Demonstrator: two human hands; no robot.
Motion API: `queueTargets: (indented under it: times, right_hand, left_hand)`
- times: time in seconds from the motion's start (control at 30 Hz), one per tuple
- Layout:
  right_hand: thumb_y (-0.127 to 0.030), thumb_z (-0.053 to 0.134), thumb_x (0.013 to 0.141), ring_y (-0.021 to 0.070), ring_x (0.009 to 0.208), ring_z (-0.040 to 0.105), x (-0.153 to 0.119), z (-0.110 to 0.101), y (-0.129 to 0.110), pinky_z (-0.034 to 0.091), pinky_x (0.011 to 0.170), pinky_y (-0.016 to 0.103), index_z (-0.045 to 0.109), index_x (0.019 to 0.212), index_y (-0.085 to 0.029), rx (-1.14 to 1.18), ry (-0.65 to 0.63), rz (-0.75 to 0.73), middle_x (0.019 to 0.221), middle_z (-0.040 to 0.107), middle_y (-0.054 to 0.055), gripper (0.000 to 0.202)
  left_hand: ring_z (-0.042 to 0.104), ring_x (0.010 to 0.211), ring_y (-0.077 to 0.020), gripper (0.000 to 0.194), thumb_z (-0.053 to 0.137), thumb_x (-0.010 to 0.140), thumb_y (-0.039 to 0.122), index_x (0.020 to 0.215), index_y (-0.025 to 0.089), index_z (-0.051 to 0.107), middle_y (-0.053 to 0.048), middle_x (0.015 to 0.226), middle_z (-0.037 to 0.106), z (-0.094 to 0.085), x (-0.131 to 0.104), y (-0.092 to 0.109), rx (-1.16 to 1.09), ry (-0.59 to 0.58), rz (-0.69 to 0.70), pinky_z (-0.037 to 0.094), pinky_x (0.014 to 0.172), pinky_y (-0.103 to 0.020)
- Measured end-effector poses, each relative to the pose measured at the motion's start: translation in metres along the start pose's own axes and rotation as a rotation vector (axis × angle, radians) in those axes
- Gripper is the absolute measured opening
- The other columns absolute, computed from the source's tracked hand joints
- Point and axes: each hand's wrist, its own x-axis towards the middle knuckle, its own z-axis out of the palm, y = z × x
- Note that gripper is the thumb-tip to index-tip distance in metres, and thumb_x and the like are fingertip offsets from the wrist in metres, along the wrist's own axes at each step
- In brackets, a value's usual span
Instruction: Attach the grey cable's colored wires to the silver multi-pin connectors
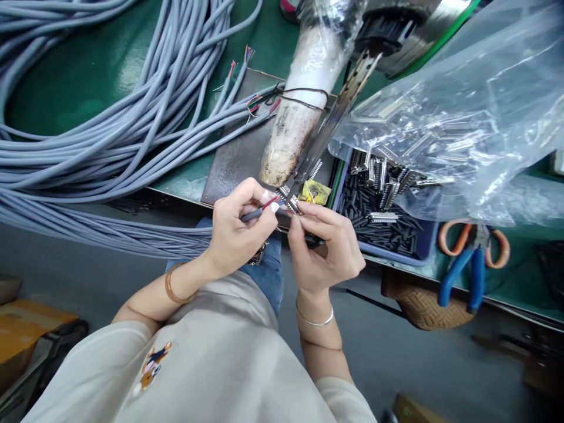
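Observation:
My left hand (240,226) pinches the stripped end of a grey cable (251,216), with red and other thin wires fanning out of it. Taped fingertips show on that hand. Between thumb and fingers, my right hand (326,244) grips a small metal multi-pin connector (292,204). The wire ends reach the connector's pins; whether any is joined to it I cannot tell. Just above both hands is the tip of a soldering iron (304,167), slanting down from a holder. A yellow sponge-like pad (315,192) lies beside the connector.
Bundled grey cables (145,117) cover the left of the green bench. On the right, a blue bin (414,258) holds black sleeves and metal connectors under a clear plastic bag (476,129). Pliers (473,252) and scissors (497,249) lie at the bench edge. A white wrapped roll (304,100) stands behind.

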Motion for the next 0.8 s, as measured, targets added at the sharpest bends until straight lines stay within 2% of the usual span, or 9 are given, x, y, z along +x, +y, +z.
queueTargets:
  times: [0.17, 0.4, 0.57, 0.8]
  right_hand:
    - [-0.006, 0.077, 0.083, 0.0161, 0.09, 0.078, -0.0021, 0.0012, 0.0007, 0.064, 0.081, 0.031, 0.066, 0.092, -0.022, 0.057, 0.003, 0.034, 0.1, 0.08, 0.002, 0.021]
    - [-0.005, 0.078, 0.082, 0.0163, 0.09, 0.078, 0.0026, -0.0004, -0.0006, 0.066, 0.081, 0.032, 0.068, 0.095, -0.023, 0.024, -0.002, 0.004, 0.102, 0.08, 0.002, 0.024]
    - [-0.006, 0.079, 0.082, 0.0153, 0.089, 0.078, 0.0004, -0.0028, -0.0008, 0.066, 0.081, 0.028, 0.068, 0.096, -0.022, -0.021, -0.008, -0.057, 0.103, 0.08, 0.003, 0.024]
    - [-0.011, 0.077, 0.086, 0.0146, 0.086, 0.079, -0.0055, -0.008, 0.0026, 0.065, 0.077, 0.025, 0.066, 0.098, -0.022, -0.096, -0.015, -0.15, 0.101, 0.082, 0.004, 0.019]
  left_hand:
    - [0.049, 0.056, -0.0053, 0.015, 0.065, 0.086, 0.014, 0.076, 0.019, 0.055, 0.004, 0.068, 0.054, -0.001, -0.0012, -0.002, 0.01, -0.001, -0.026, 0.042, 0.053, -0.015]
    - [0.044, 0.053, -0.0044, 0.014, 0.064, 0.086, 0.014, 0.076, 0.019, 0.055, 0.005, 0.065, 0.053, 0.0, 0.0015, 0.004, 0.0, 0.0, 0.003, 0.039, 0.051, -0.015]
    - [0.048, 0.056, -0.005, 0.017, 0.067, 0.081, 0.017, 0.073, 0.019, 0.052, 0.003, 0.07, 0.06, -0.0012, 0.0027, 0.0058, -0.03, -0.027, -0.08, 0.04, 0.051, -0.016]
    - [0.05, 0.059, -0.0068, 0.017, 0.068, 0.077, 0.014, 0.071, 0.019, 0.052, 0.003, 0.066, 0.055, -0.0024, -0.0028, 0.0047, -0.067, -0.059, -0.159, 0.039, 0.052, -0.016]
